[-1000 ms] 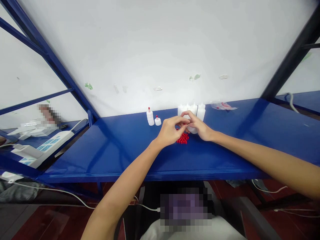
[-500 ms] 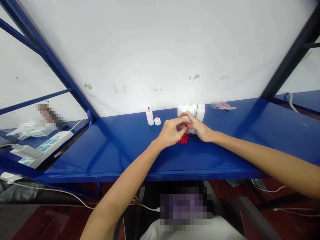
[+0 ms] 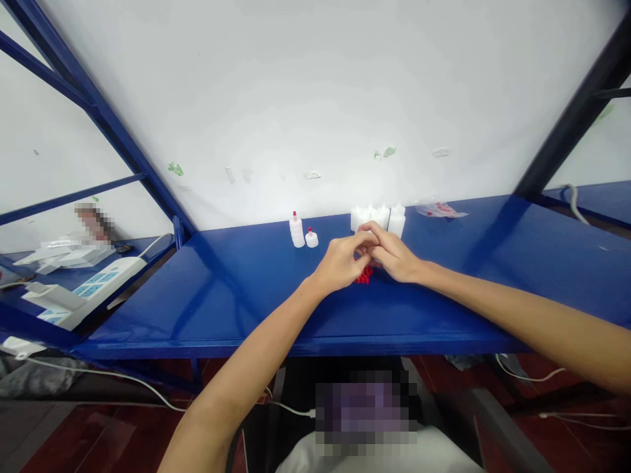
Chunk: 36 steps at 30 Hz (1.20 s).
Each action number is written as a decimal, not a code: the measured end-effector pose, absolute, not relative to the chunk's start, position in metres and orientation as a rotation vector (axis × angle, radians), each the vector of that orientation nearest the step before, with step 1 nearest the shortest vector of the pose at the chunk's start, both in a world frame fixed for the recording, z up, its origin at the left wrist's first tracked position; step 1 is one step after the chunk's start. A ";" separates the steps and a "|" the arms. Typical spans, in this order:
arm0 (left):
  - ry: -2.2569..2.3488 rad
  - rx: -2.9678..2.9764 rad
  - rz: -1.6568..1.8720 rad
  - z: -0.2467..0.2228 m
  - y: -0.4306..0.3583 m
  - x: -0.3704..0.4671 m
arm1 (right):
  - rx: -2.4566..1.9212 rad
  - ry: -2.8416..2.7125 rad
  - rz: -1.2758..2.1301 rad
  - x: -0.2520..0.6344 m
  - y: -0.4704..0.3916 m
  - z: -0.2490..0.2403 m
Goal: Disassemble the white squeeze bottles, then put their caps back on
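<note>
My left hand [image 3: 342,263] and my right hand [image 3: 392,255] meet over the blue table [image 3: 276,295], fingers bent together around something small that they mostly hide. Just below the fingers lies a pile of small red caps [image 3: 363,276], partly covered by my left hand. Behind my hands stand several white bottles [image 3: 361,217] with pointed tips, and another white bottle [image 3: 396,223] is at their right. To the left, a white bottle with a red tip [image 3: 296,233] stands beside a shorter red-tipped one [image 3: 311,239].
A clear plastic bag with red bits [image 3: 442,209] lies at the back right against the white wall. Blue frame posts rise at both sides. At the far left are a white power strip [image 3: 101,287] and white boxes [image 3: 73,253].
Both hands have closed in nearer to each other, my left hand shifting slightly right over the red caps. The white object under my right hand is now mostly hidden.
</note>
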<state>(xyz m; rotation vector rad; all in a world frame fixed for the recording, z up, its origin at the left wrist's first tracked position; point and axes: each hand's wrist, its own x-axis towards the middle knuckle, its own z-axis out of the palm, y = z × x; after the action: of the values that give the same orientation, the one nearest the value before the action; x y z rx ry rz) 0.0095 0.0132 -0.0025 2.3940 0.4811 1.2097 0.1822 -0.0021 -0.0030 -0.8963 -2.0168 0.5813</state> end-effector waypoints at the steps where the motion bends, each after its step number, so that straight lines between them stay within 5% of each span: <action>1: 0.499 2.380 1.227 -0.001 0.014 0.009 | -0.911 -1.999 0.585 0.183 -0.001 -0.003; 10: 1.195 2.282 1.641 0.025 0.052 -0.046 | -1.117 -1.953 0.500 0.192 0.008 -0.002; 16: 1.394 2.548 1.458 0.023 0.073 -0.072 | -1.139 -2.102 0.354 0.190 0.008 -0.003; 26: 1.496 2.764 1.184 0.019 0.081 -0.062 | -1.102 -2.045 0.593 0.190 0.004 -0.007; 36: 1.491 2.747 1.273 0.017 0.082 -0.062 | -1.136 -2.118 0.584 0.193 0.003 -0.009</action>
<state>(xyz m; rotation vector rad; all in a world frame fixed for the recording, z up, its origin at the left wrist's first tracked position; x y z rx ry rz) -0.0620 0.0819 0.0168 2.7468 1.4910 1.2727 0.1930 0.0032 -0.0092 -1.1355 -2.1184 0.5837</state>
